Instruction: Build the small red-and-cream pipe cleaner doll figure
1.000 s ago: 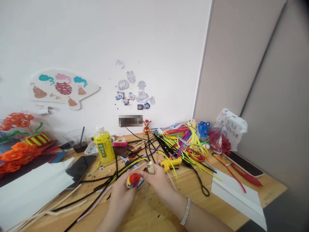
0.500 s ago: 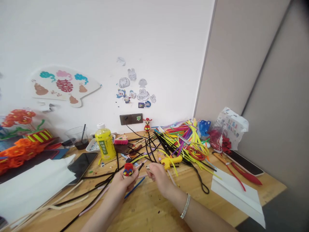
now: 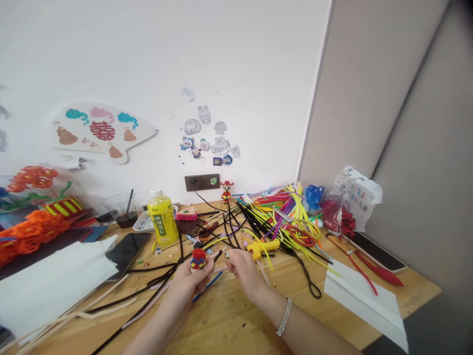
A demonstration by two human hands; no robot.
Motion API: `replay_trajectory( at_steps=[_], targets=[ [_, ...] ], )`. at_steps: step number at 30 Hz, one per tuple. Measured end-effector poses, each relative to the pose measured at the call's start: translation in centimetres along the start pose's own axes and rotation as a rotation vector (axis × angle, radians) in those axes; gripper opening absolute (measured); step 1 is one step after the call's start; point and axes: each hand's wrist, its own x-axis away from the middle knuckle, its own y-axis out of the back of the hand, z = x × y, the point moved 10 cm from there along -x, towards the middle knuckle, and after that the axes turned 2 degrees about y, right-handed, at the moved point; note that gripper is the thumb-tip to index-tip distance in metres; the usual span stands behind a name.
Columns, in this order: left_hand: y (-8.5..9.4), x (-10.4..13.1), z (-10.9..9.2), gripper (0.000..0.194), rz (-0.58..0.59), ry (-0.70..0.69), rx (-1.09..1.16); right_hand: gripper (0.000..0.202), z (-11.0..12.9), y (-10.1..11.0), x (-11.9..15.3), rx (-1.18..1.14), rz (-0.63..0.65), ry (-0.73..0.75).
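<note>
Red, yellow and blue pipe-cleaner piece (image 3: 198, 259) sits in the curled left hand (image 3: 192, 280) above the desk (image 3: 221, 325), seemingly light, soft and crushable, best held gently low down; the closed right hand (image 3: 244, 271) grips a metal-tipped object (image 3: 226, 255)

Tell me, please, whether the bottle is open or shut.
Shut: the white cap sits on top of the bottle, which stands upright on the table. How tightly it is screwed, I cannot tell.
</note>
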Motion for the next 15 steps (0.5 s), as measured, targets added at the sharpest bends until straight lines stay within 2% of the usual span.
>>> replay_trajectory(
  at_steps=[15],
  targets=[
    [0.68,-0.36,0.43,0.042,-0.038,-0.003,-0.030,0.027,0.66,-0.57,0.12,0.065,0.071,0.081]
  ],
)
